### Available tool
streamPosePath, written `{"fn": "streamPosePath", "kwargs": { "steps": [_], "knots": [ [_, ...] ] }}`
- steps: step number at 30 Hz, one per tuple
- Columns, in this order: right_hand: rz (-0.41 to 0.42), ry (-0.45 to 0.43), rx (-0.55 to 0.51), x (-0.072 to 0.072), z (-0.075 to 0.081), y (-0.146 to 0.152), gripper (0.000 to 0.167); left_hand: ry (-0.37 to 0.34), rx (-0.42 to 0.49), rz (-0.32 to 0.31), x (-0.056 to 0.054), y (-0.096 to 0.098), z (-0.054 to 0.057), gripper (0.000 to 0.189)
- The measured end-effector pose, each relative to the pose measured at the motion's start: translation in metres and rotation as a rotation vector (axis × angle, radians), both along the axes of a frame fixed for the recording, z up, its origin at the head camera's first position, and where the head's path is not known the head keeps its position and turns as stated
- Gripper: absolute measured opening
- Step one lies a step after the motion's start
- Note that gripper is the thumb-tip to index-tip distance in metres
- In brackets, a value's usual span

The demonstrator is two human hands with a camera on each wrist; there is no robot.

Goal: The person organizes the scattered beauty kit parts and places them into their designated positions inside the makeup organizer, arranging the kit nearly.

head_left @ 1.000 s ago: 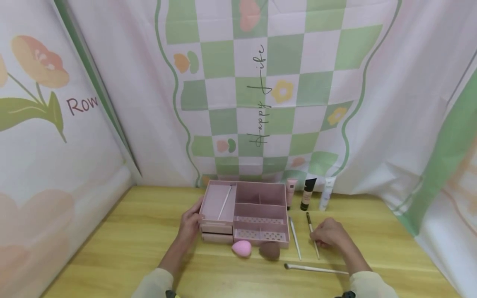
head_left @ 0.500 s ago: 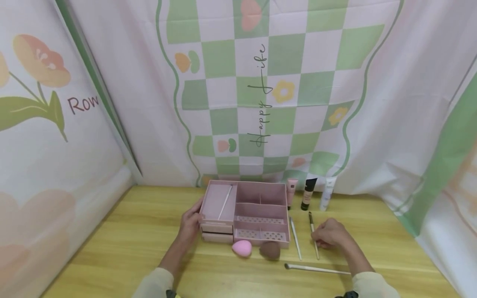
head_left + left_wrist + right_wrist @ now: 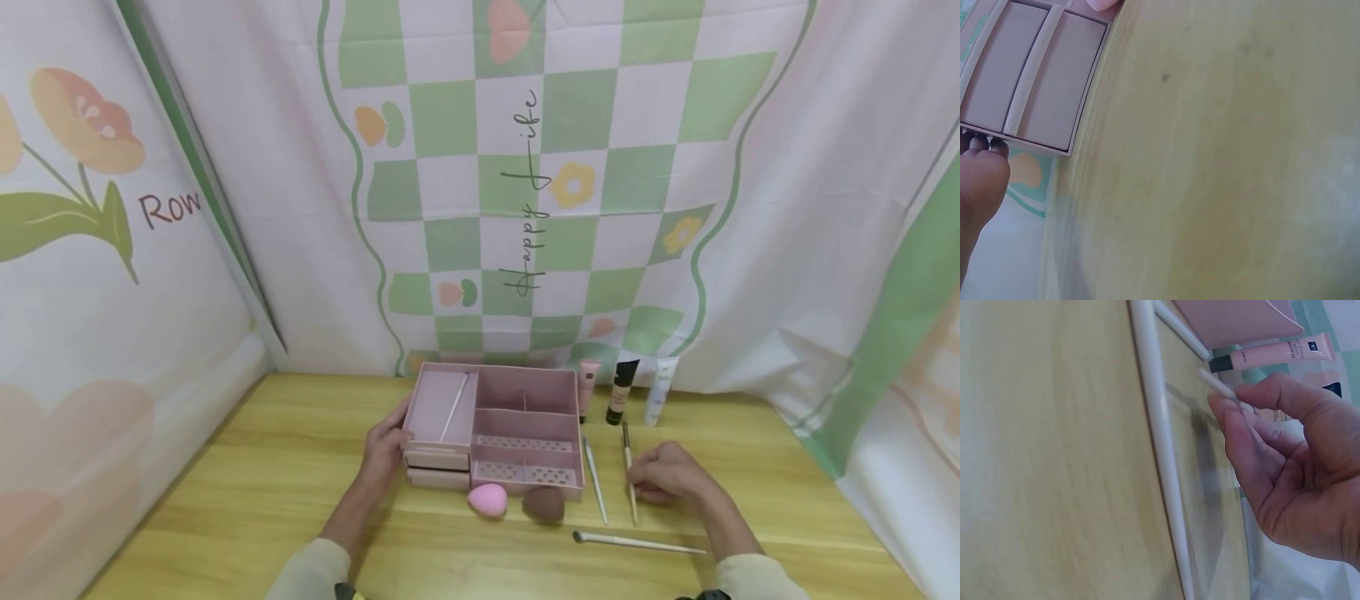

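My right hand [image 3: 663,473] pinches a makeup brush [image 3: 627,442] by its pale handle, between thumb and fingertips. The brush's dark end points to the back of the table. Its handle [image 3: 1217,383] shows raised over the wood, with a shadow below, in the right wrist view. At the left side of a pink makeup organizer [image 3: 551,388], my left hand [image 3: 384,446] grips the side wall, thumb by the front corner. Another thin brush [image 3: 454,407] lies on the organizer's left top. A slim white-handled brush [image 3: 596,482] lies between the organizer and my right hand.
In front of the organizer sit a pink makeup sponge [image 3: 488,501] and a brown one [image 3: 543,504]. A longer brush [image 3: 637,542] lies nearer me. At the back right stand a pink tube [image 3: 588,387], a black-capped tube [image 3: 621,392] and a white tube [image 3: 660,392].
The brush in my right hand has shifted slightly and turned more upright in the head view. The left hand and organizer stay in place.
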State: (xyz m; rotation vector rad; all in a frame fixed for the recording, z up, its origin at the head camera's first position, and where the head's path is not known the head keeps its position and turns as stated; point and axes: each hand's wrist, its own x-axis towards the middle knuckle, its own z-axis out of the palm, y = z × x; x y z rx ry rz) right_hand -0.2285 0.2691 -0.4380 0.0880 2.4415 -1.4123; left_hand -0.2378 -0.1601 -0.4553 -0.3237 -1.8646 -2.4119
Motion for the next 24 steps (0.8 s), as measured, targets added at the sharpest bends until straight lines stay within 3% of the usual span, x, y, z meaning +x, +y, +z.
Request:
{"fn": "streamPosePath", "kwargs": {
  "steps": [8,13,24],
  "knots": [
    [0.068,-0.031,-0.15,0.001,0.005,0.005,0.04,-0.015,-0.014,-0.003,0.0,-0.001,-0.002,0.071],
    [0.132,-0.033,-0.221,0.0,0.005,0.006,0.04,-0.022,-0.013,0.003,0.0,-0.001,-0.003,0.07],
    [0.233,0.013,-0.255,-0.002,0.017,-0.001,0.042,-0.029,-0.019,0.005,0.0,0.0,0.001,0.07]
  ]
}}
